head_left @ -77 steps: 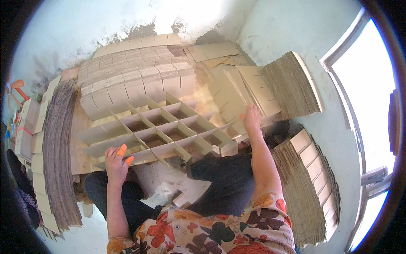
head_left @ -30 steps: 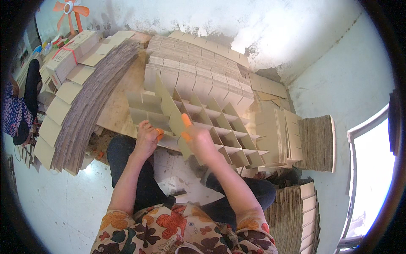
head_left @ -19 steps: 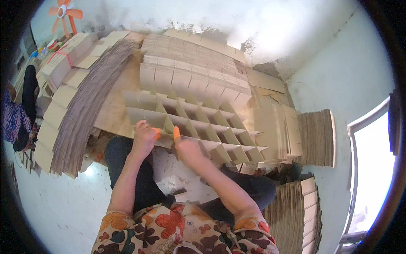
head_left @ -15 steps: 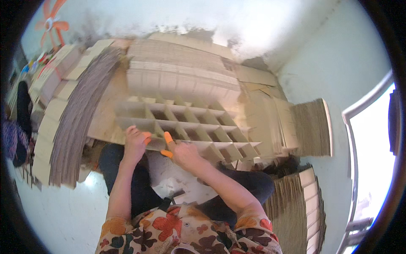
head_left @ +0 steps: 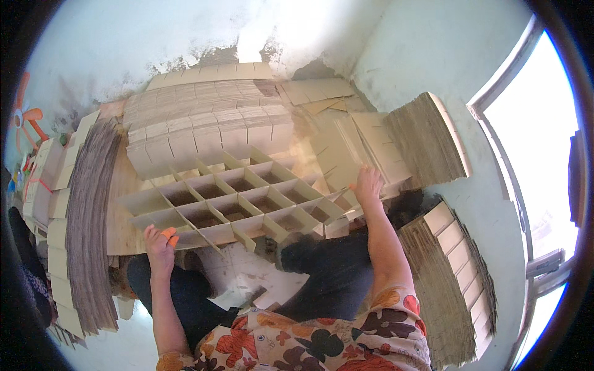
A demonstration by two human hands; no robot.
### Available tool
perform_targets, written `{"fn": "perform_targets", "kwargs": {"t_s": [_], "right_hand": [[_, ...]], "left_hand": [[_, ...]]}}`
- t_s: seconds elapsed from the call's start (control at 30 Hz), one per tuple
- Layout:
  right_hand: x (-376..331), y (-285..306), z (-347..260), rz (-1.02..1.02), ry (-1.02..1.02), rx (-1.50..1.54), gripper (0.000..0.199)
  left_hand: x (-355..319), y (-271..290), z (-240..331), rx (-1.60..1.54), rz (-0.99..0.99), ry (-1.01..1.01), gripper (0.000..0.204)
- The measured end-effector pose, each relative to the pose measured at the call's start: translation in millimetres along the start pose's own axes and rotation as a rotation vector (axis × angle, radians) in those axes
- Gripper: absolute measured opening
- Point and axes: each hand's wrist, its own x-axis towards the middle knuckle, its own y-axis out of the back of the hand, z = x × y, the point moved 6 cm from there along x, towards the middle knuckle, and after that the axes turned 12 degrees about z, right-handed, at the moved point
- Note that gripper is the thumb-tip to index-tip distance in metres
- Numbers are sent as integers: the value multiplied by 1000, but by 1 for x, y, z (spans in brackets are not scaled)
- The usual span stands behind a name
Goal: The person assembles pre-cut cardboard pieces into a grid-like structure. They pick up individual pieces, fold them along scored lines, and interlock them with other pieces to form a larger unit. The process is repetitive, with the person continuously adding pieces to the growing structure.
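Note:
A cardboard divider grid (head_left: pixel 257 216) of crossed slotted strips stands on the low table in front of me, its square cells facing up. My left hand (head_left: pixel 161 246), with orange finger covers, is closed at the grid's near left end, apparently pinching the nearest strip. My right hand (head_left: pixel 369 184) reaches past the grid's right end, fingers stretched out over loose flat cardboard sheets (head_left: pixel 343 145). Nothing shows in its grasp, though the fingertips are partly lost against the card.
Slotted cardboard strips stand in a long stack (head_left: pixel 210 130) behind the grid. Other stacks stand at the left (head_left: pixel 93 216), right (head_left: pixel 427 142) and lower right (head_left: pixel 442 284). An orange fan (head_left: pixel 25 117) is at the far left; a bright window (head_left: pixel 526 136) is at the right.
My right hand has left the grid's near side and moved right to the flat sheets. My left hand stays by the grid's left end. The view has turned rightward.

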Motion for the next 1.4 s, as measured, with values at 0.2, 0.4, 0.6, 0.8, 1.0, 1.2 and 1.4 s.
{"fn": "perform_targets", "kwargs": {"t_s": [0.2, 0.4, 0.6, 0.8, 1.0, 1.2, 1.4], "right_hand": [[3, -33, 29, 53, -25, 115, 42], [1, -18, 22, 136, -135, 228, 27], [7, 7, 55, 531, -364, 610, 17], [5, 143, -61, 618, -285, 948, 23], [-63, 235, -237, 293, 296, 1143, 57], [-116, 247, -347, -119, 550, 1297, 62], [-124, 227, -380, -143, 548, 1384, 18]], "left_hand": [[1, -2, 1, 16, -9, -16, 27], [-1, -1, -1, 27, -7, 1, 27], [6, 7, 8, 45, -26, 21, 41], [-10, 52, -16, 193, 111, 185, 55], [-25, 37, -45, -72, 137, 278, 46], [-43, 30, -68, -354, 174, 495, 30], [-26, 42, -44, -202, 173, 285, 22]]}}
